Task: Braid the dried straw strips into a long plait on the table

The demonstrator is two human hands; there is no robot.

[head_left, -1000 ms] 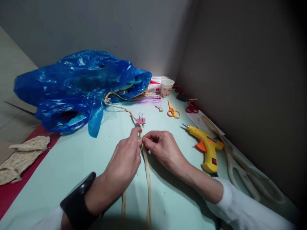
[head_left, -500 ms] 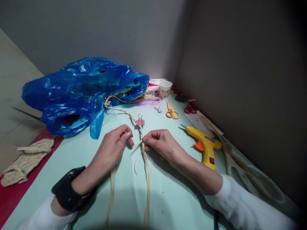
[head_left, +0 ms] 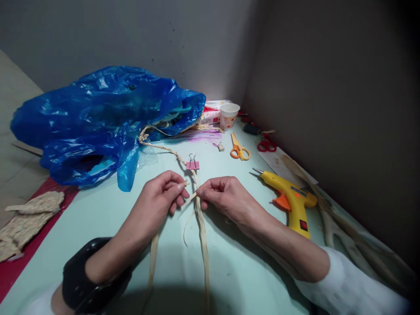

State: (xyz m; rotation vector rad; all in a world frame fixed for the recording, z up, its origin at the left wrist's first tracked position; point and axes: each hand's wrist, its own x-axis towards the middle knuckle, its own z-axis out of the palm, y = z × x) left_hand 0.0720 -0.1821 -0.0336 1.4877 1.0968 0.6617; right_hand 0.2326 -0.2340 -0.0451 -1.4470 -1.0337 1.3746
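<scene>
A pale braided straw cord [head_left: 166, 149] runs from the blue plastic bag [head_left: 98, 118] to a pink binder clip [head_left: 192, 165] on the pale green table [head_left: 98, 227]. Below the clip several loose straw strips [head_left: 204, 245] trail toward me. My left hand [head_left: 157, 203] pinches one strip just left of the braid's end. My right hand [head_left: 226, 199] pinches the strips at the braid's end, fingers curled closed. A black band sits on my left wrist.
A yellow hot glue gun [head_left: 292, 201] lies right of my right hand. Orange scissors [head_left: 239, 151], red scissors [head_left: 266, 145] and a paper cup [head_left: 229, 116] sit farther back. Dried husks [head_left: 344, 236] lie along the right wall. A woven straw piece [head_left: 26, 218] rests on a red surface at left.
My left hand has drawn away from the braid to the left, pulling one strip out sideways. My right hand stays pinched at the braid's end.
</scene>
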